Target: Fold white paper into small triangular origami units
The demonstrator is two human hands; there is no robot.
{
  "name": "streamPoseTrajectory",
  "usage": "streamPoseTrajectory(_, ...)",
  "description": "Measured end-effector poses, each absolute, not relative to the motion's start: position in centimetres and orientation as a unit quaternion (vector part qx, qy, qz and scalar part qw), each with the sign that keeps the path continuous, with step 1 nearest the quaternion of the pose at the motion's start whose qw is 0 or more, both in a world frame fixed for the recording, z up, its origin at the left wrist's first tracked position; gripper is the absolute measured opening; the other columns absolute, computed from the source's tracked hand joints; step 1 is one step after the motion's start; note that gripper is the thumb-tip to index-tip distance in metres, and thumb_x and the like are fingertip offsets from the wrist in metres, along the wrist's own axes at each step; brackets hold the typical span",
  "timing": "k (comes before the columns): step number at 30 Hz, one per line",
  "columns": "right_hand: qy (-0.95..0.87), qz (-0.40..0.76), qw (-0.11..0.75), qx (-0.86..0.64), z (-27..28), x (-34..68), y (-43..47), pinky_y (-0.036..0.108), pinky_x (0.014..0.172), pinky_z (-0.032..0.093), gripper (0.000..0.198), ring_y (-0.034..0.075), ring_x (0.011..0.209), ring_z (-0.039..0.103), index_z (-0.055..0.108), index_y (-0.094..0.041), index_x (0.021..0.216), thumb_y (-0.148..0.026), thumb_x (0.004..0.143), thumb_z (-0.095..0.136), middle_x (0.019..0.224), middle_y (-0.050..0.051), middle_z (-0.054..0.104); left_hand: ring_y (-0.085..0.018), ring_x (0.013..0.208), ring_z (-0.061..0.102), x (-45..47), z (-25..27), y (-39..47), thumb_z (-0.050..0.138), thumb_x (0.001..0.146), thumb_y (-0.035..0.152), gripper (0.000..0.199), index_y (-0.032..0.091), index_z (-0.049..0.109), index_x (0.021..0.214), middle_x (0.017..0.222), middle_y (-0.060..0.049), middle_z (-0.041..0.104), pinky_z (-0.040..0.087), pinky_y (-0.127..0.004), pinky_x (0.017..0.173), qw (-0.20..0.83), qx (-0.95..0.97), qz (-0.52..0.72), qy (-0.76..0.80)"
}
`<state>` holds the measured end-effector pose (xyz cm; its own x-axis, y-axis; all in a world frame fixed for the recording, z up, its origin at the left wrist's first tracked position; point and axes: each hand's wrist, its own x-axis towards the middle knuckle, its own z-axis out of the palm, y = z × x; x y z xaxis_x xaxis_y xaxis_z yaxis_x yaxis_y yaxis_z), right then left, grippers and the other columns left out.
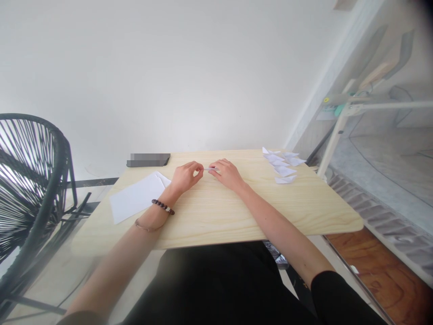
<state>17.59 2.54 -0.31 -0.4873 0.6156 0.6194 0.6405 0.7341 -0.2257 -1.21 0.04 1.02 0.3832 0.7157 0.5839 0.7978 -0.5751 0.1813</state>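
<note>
Between my two hands is a small folded piece of white paper (210,169), seen nearly edge-on above the middle of the table. My left hand (188,176) pinches its left end between thumb and finger; a beaded bracelet circles that wrist. At the other end, the fingers of my right hand (226,172) are closed on the paper. Its exact folded shape is mostly hidden by my fingers. White paper sheets (135,197) lie flat beside my left forearm. Several folded white paper boats (284,171) stand grouped at the table's back right.
The pale wooden table (209,221) backs against a white wall. A dark flat object (148,160) lies at its back left. On the left stands a black woven chair (50,171); a white metal frame (334,140) rises to the right.
</note>
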Motion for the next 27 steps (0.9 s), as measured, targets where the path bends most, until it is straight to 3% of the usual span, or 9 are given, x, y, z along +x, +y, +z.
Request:
streamPoseTrajectory(8, -0.883, -0.037, 0.317, -0.344, -0.24, 17.63, 2.51, 0.029, 0.075, 0.032, 0.028, 0.016, 0.083, 0.046, 0.062, -0.019, 0.087, -0.035, 0.085, 0.039, 0.082, 0.005, 0.061, -0.015, 0.081, 0.055, -1.04, 1.07, 0.04, 0.045, 0.079, 0.026, 0.017, 0.019, 0.057, 0.089, 0.086, -0.003, 0.061, 0.041, -0.027, 0.074, 0.051, -0.855, -0.323, -0.402)
streamPoseTrajectory(27, -0.859, 0.017, 0.335, -0.386, -0.3, 17.64, 2.26, 0.024, 0.069, 0.034, 0.025, 0.013, 0.078, 0.051, 0.06, -0.02, 0.084, -0.037, 0.083, 0.042, 0.082, 0.003, 0.062, -0.014, 0.076, 0.055, -1.19, 1.25, 0.07, 0.044, 0.079, 0.026, 0.015, 0.018, 0.057, 0.082, 0.081, -0.003, 0.062, 0.039, -0.028, 0.073, 0.04, -0.842, -0.336, -0.42)
